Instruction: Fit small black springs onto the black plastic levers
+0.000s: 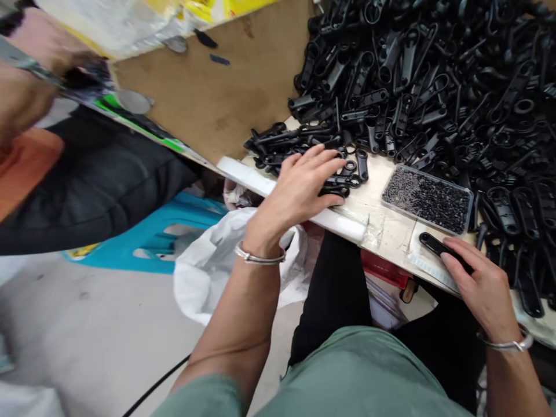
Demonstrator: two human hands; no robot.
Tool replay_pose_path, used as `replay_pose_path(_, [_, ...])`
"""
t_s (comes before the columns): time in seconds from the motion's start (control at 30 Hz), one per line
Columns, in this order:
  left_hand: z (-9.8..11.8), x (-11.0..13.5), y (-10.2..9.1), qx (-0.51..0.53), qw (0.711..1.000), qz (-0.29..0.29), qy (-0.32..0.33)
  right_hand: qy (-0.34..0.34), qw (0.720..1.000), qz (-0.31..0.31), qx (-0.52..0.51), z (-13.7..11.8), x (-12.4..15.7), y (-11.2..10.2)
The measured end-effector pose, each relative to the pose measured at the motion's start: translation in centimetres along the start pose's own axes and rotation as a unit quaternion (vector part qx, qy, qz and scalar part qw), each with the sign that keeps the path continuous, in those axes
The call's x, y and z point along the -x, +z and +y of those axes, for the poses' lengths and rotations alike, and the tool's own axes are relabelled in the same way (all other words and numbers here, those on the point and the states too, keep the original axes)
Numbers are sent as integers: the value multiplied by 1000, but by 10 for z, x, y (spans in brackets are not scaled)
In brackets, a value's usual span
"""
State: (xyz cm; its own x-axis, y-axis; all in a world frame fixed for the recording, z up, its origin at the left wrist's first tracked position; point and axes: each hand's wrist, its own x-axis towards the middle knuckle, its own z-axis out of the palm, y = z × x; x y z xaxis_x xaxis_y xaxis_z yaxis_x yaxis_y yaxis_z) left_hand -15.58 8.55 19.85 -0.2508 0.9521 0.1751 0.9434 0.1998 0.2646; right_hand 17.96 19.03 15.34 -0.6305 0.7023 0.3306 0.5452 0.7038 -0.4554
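My left hand reaches over the near edge of the table, its fingers stretched out and apart on a small heap of black plastic parts. Some of these parts have ring-shaped ends. At the table's right front, my right hand grips one black elongated plastic part with rounded ends. That part lies low over a whitish pad at the edge. Just beyond it, a clear shallow box is filled with tiny black pieces.
A large pile of similar black parts covers the table's back and right. A brown board stands at the left. Below the edge are a white sack and a blue plastic stool. Another person's arm shows at far left.
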Motion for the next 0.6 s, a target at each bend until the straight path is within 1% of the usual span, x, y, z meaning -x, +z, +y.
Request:
replay_pose_path(0.07, [-26, 4, -9, -5, 999, -37, -21, -1, 1000, 1, 1, 2, 1, 1])
replay_pose_path(0.13, [-43, 2, -9, 8, 998, -67, 1, 1, 1000, -1, 6, 4, 2, 2])
replay_pose_path(0.2, [-52, -3, -4, 25, 996, -80, 34, 3, 1000, -3, 8, 5, 2, 2])
replay_pose_path(0.27, [-55, -10, 3, 37, 994, -82, 54, 2, 1000, -8, 6, 6, 3, 2])
replay_pose_path(0.37, [-55, -16, 9, 54, 992, -85, 71, 2, 1000, -11, 7, 7, 3, 2])
replay_pose_path(0.5, [-49, -18, 8, 72, 988, -91, 99, 8, 1000, -12, 16, 11, 5, 3])
replay_pose_path(0.6, [-41, -19, 6, 75, 985, -100, 121, 18, 1000, -19, 15, 15, 6, 4])
